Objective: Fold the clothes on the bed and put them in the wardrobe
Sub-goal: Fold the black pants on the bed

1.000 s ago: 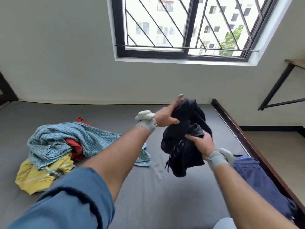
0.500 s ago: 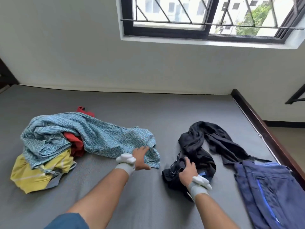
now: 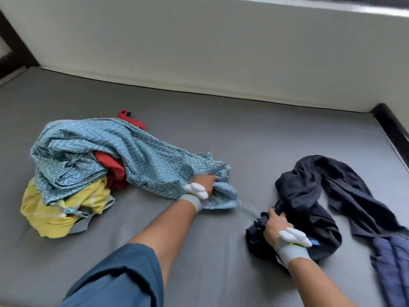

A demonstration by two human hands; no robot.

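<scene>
On the grey bed (image 3: 254, 134) lies a heap of clothes at the left: a light blue zigzag-patterned garment (image 3: 132, 158) over a red one (image 3: 112, 169) and a yellow one (image 3: 55, 211). My left hand (image 3: 204, 181) grips the right end of the blue garment. A crumpled black garment (image 3: 309, 196) lies at the right on the bed. My right hand (image 3: 274, 224) grips its near end, fingers curled into the cloth. Both wrists wear grey bands with white devices.
A dark blue garment (image 3: 391, 262) lies at the bed's right edge, partly under the black one. A dark wooden bed frame (image 3: 389, 125) runs along the right side. A pale wall (image 3: 221, 52) stands behind the bed.
The black garment went from held up in both hands down onto the bed. My left hand let it go, reached left and took hold of the blue garment. The view tilted down.
</scene>
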